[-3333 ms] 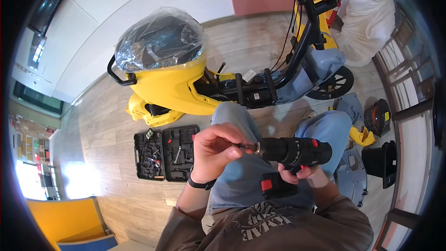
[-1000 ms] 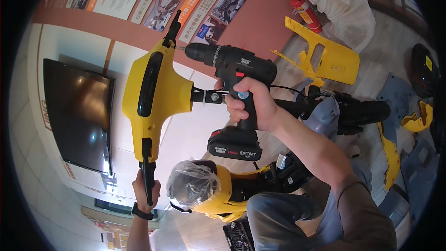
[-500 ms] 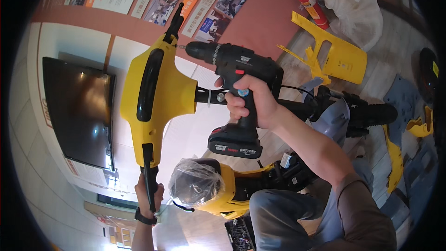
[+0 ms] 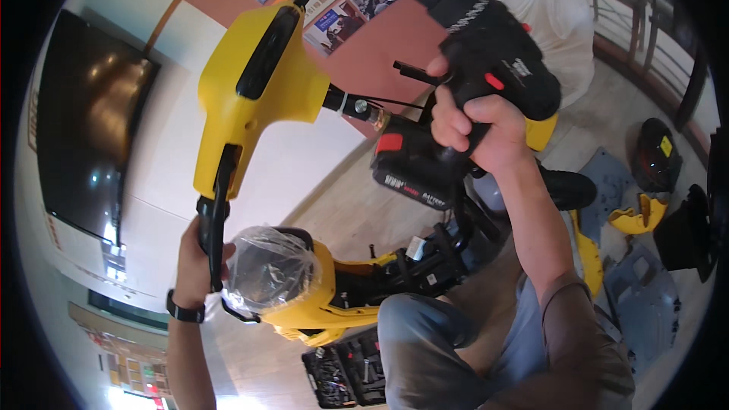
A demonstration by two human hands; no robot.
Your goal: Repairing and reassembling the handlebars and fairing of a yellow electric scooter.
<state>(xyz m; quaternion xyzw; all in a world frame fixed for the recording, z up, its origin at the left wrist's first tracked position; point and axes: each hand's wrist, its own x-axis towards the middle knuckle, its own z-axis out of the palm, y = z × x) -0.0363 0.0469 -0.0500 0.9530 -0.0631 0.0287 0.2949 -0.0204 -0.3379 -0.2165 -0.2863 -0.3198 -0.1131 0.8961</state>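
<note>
My right hand is closed round the handle of a black and red cordless drill, held up at the upper right with its chuck toward the top of the view. My left hand grips the lower end of the handlebar at its black grip and lever. The handlebar carries a yellow cover with a long black panel, on a black steering column partly behind the drill. Below, the scooter's yellow body has a seat wrapped in clear plastic.
An open toolbox lies below the scooter by my legs. Grey panels, yellow parts and a dark rounded case lie on the floor at right. A screen hangs on the left wall; white sheeting stands at the upper right.
The drill has moved away from the handlebar cover, up and to the right, and is tilted differently. My left hand stays on the grip. The camera's view has shifted.
</note>
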